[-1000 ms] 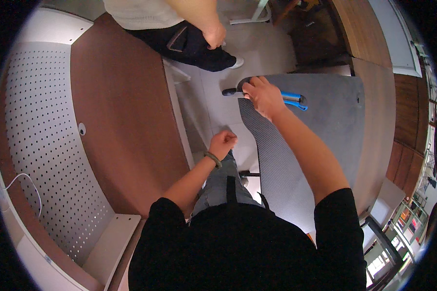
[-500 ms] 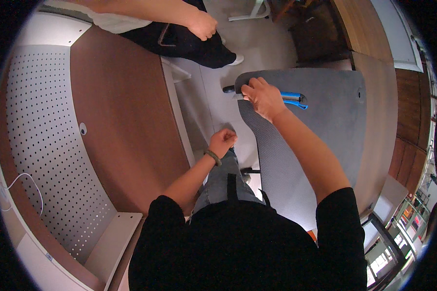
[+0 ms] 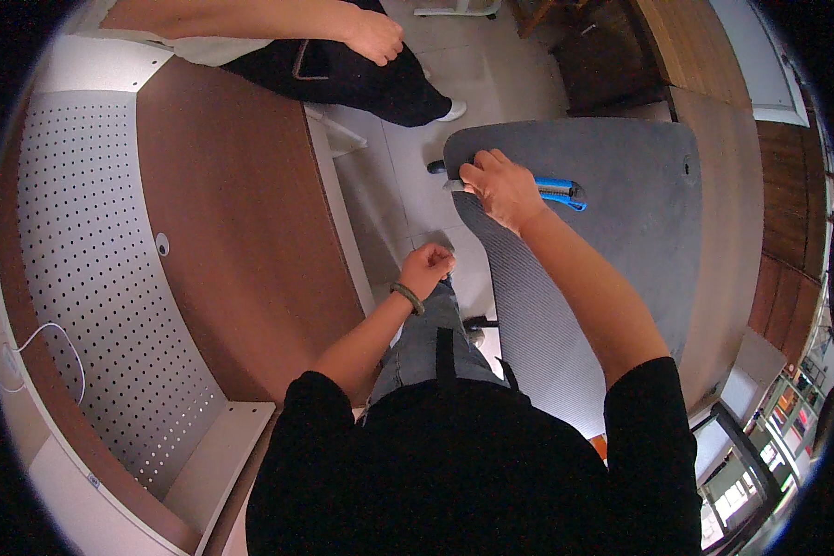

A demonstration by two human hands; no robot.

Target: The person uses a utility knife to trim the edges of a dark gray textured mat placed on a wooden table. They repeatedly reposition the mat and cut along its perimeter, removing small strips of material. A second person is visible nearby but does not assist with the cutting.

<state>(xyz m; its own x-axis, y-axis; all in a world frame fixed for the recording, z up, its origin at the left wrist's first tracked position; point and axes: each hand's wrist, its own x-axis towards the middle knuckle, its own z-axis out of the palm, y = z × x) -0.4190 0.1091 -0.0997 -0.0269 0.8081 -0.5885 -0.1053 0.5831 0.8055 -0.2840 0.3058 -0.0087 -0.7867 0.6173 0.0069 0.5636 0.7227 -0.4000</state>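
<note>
My right hand [image 3: 502,190] is closed around a blue utility knife [image 3: 563,193] over the far left part of a dark grey desktop [image 3: 612,222]. Its thin blade sticks out on the left of my fingers, past the desktop's rounded edge, and the blue handle's end shows on the right. My left hand [image 3: 424,269], with a braided band [image 3: 406,297] at the wrist, hangs above my leg in the gap beside the desktop. Its fingers are curled with the tips together; whatever they may hold is too small or hidden to name.
On my left stands a brown desk [image 3: 241,222] with a white perforated panel [image 3: 93,259] and a white cable [image 3: 76,357]. Another person's hand [image 3: 375,37] is at the far left, over dark trousers. A wooden table [image 3: 727,232] runs along the right, behind the grey desktop.
The view has shifted slightly. Both of my hands keep almost the same pose, the right one still around the knife. The other person's hand appears a little further left and up.
</note>
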